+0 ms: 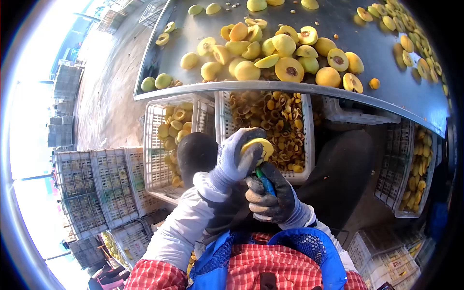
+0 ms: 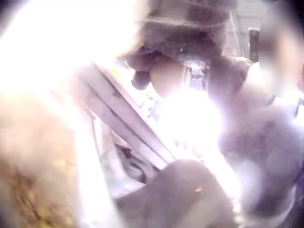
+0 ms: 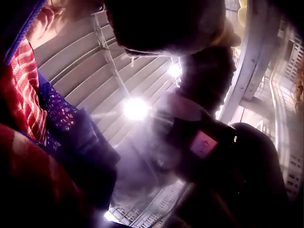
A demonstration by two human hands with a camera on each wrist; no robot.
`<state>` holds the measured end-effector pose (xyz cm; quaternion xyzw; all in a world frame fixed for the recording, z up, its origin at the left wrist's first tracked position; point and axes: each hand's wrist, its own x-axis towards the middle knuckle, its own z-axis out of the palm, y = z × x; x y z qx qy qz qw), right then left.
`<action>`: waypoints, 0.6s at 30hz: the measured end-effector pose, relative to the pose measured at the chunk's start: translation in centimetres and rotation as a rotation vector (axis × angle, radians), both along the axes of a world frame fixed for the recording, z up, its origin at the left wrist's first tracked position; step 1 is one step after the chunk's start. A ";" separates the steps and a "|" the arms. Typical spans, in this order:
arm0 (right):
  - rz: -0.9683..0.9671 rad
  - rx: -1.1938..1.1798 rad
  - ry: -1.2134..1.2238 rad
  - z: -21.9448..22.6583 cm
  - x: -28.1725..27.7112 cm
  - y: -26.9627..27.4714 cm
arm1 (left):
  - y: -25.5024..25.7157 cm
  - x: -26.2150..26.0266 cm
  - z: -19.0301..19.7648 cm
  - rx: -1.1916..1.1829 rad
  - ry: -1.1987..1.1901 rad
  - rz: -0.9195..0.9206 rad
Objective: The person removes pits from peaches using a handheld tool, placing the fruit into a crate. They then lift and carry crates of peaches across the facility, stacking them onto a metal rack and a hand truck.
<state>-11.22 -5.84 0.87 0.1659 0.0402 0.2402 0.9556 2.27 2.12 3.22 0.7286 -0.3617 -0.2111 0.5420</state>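
Observation:
In the head view my gloved left hand point(image 1: 234, 155) grips a yellow peach half point(image 1: 263, 144), fingers over its top. Just below and to the right, my gloved right hand point(image 1: 273, 197) is curled round the blue-green handle point(image 1: 265, 181) of a small tool. The tool's working end is at the peach half's lower edge, mostly hidden by the fingers. Both hands are over the near side of a white crate point(image 1: 309, 140) of brown and yellow fruit scraps. Glare washes out much of the left wrist view; in the right wrist view the gloved hand point(image 3: 166, 26) is dark.
A metal table point(image 1: 169, 58) stands ahead, with several peach halves point(image 1: 289, 69) piled near its raised edge. Left of the scrap crate is a white crate point(image 1: 150, 145) of peach halves; another crate point(image 1: 397, 179) stands at the right. The person's knees point(image 1: 197, 152) flank the scrap crate.

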 end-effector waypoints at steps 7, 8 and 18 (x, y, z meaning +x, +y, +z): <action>-0.047 0.016 0.020 -0.7 0.1 1.7 | 1.1 -2.2 -0.8 -0.077 0.454 0.270; -0.022 -0.039 0.061 -0.5 0.0 2.0 | 1.7 -2.2 -1.0 -0.018 0.375 0.268; -0.163 -0.770 0.152 -0.6 0.1 1.7 | 3.2 -1.3 -5.1 -0.327 0.750 0.791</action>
